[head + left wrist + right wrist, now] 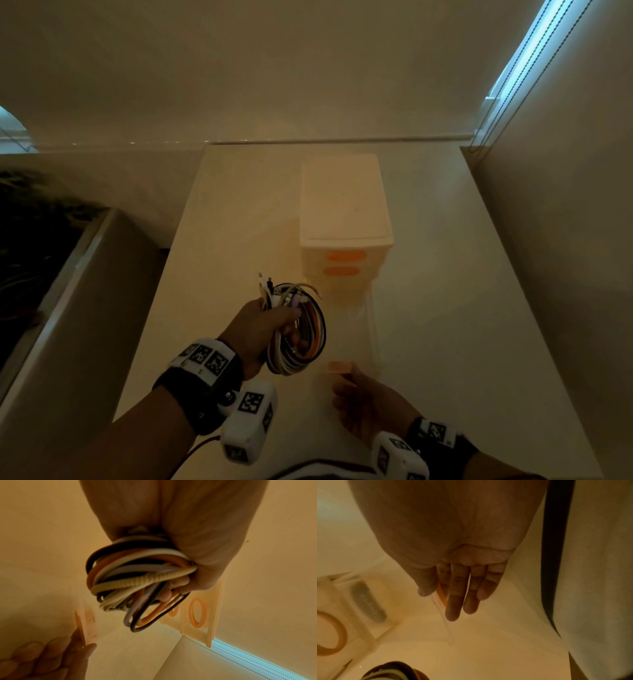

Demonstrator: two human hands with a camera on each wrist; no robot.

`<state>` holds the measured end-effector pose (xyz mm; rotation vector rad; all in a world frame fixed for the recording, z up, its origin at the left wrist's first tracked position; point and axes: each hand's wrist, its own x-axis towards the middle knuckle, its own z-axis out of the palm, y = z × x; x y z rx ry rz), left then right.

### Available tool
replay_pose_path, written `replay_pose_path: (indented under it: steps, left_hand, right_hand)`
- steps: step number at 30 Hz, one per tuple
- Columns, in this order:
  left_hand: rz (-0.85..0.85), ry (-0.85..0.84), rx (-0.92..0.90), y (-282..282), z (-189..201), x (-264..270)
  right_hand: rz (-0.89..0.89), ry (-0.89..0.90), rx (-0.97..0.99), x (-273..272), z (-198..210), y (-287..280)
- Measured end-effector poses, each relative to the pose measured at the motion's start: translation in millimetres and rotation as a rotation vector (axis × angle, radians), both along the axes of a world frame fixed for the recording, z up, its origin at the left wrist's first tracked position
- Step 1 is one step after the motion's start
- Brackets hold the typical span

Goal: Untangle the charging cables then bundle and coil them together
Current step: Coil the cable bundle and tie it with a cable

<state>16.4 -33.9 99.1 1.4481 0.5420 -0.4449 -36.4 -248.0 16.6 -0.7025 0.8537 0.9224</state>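
My left hand grips a coil of several charging cables, black, orange, white and grey, held just above the white table. Plug ends stick up from the top of the coil. In the left wrist view the cable coil hangs from my closed left hand. My right hand pinches the orange-handled front of a pulled-out clear drawer, thumb on one side and straight fingers on the other. A bit of the cable coil shows in the right wrist view.
A small white drawer unit with orange handles stands mid-table; its lowest drawer sticks out toward me. A dark planter stands left of the table. A wall and blind cords close off the right side.
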Motion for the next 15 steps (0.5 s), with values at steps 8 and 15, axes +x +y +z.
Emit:
replay_pose_path:
  steps: [8,15]
  left_hand:
    - [-0.238,-0.149,0.466,-40.3,-2.2,22.7]
    - [-0.584,-0.172,0.814,-103.9,-15.7,37.2]
  right_hand:
    - [0.433,-0.075,-0.331,11.7,-4.1,-51.1]
    - [0.727,-0.622,-0.875,68.2,23.5,-101.0]
